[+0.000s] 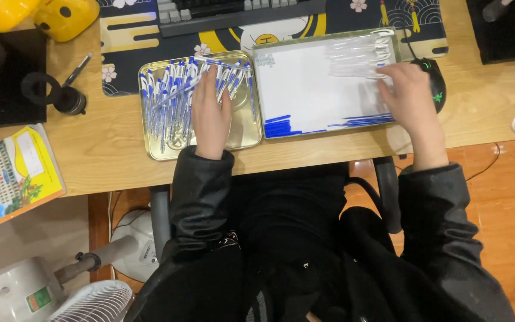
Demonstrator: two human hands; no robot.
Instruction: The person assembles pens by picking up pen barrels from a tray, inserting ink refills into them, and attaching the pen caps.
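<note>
— Where are your hands right now?

— My left hand (211,113) lies flat, fingers spread a little, on the heap of pens (174,101) in the gold tray (150,149); it presses on them rather than gripping one. My right hand (409,95) rests with bent fingers on the clear pen tubes (356,56) at the far right of the white tray (305,83). Whether it pinches one tube I cannot tell.

— How would you do this well?

— I judge it best to steady the heap with a light palm so nothing rolls, and lift one piece at a time by its middle. The tubes are smooth, round and see-through, easy to lose against the white floor of the tray.

— And the rest?

— The blue refills (362,121) and blue caps (281,126) lie in rows along the near edge. Both trays are shiny metal with low rims, side by side on the wooden bench (102,167). A black mouse (435,83) sits just beyond my right hand.
</note>
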